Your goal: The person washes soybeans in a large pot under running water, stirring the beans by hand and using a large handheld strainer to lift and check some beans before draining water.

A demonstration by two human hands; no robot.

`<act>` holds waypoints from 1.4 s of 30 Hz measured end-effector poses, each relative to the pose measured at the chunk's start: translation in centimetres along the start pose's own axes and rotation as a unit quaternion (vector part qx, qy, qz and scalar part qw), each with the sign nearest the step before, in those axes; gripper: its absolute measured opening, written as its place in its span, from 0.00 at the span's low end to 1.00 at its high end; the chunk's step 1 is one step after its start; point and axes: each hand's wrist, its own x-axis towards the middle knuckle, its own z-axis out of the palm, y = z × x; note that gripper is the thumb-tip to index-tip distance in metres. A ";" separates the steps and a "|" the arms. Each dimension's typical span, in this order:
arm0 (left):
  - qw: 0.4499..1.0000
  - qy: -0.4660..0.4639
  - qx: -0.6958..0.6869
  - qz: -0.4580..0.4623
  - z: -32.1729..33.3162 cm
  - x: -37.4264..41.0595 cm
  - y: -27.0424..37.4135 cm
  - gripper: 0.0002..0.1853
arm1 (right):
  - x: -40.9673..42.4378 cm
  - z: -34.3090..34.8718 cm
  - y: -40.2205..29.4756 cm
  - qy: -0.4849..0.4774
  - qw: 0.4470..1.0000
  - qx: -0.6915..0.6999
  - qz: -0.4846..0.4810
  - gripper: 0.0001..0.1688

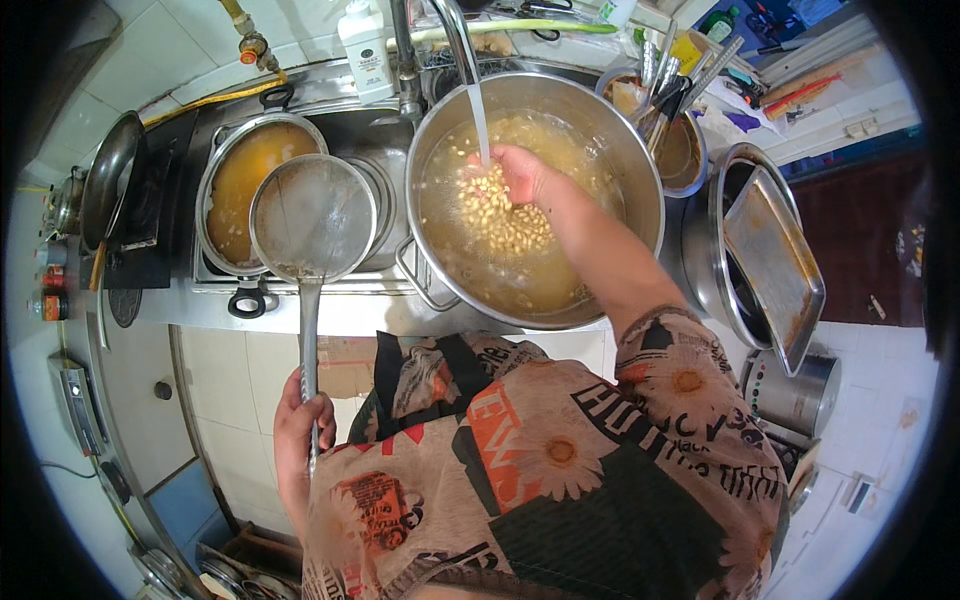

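My left hand grips the long metal handle of a round fine-mesh strainer. The strainer's head lies over the sink, overlapping the rim of a smaller pot of cloudy orange-brown liquid. My right hand reaches into a large stainless-steel pot of cloudy water, its fingers bent and partly hidden. Pale yellow beans, which look like soybeans, gather against and below this hand. A stream of water runs from the curved faucet onto the fingers.
A metal sink lies behind the strainer. A white bottle and a long green onion are at the back. On the right stand a utensil container and a steel basin holding a tray. A wok is on the left.
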 end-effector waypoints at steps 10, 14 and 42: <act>1.000 -0.012 0.001 0.008 0.0 0.6 0.2 0.27 | -6.9 0.2 -0.8 -0.143 0.986 0.088 -0.014 0.30; 1.000 -0.014 0.003 0.013 0.3 0.9 0.5 0.27 | -10.6 1.0 -0.7 -0.135 0.986 0.091 -0.028 0.31; 1.000 -0.009 0.003 -0.018 0.4 1.0 0.3 0.27 | 1.3 -9.5 2.1 0.240 0.949 -0.200 -0.042 0.42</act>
